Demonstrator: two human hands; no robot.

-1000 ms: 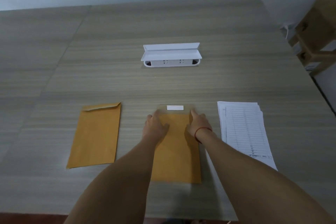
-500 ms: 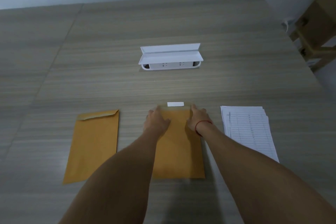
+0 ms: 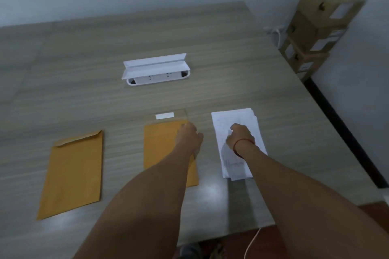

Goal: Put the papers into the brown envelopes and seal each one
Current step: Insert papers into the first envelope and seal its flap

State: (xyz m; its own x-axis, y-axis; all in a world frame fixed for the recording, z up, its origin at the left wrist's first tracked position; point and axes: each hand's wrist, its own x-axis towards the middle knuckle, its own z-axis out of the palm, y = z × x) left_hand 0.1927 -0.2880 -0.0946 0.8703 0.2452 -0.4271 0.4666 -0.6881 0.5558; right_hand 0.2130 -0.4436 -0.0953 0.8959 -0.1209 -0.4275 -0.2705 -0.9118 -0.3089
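A brown envelope (image 3: 162,145) lies flat in the middle of the table, its flap (image 3: 168,115) open away from me with a white strip on it. My left hand (image 3: 188,136) sits on its upper right corner at the mouth, fingers curled on the edge. To the right lies a stack of white printed papers (image 3: 248,118). My right hand (image 3: 240,134), with a red band at the wrist, is on the stack, and its fingers pinch the top sheet, which looks slightly lifted. A second brown envelope (image 3: 73,172) lies at the left with its flap down.
A white socket box (image 3: 155,72) with its lid raised is set into the wooden table (image 3: 210,48) further back. Cardboard boxes (image 3: 320,27) are stacked by the wall beyond the table's right edge. The near table edge is just below my arms.
My right hand left the middle envelope and moved right onto the paper stack. My left hand shifted to the envelope's right corner. The view swung to the right.
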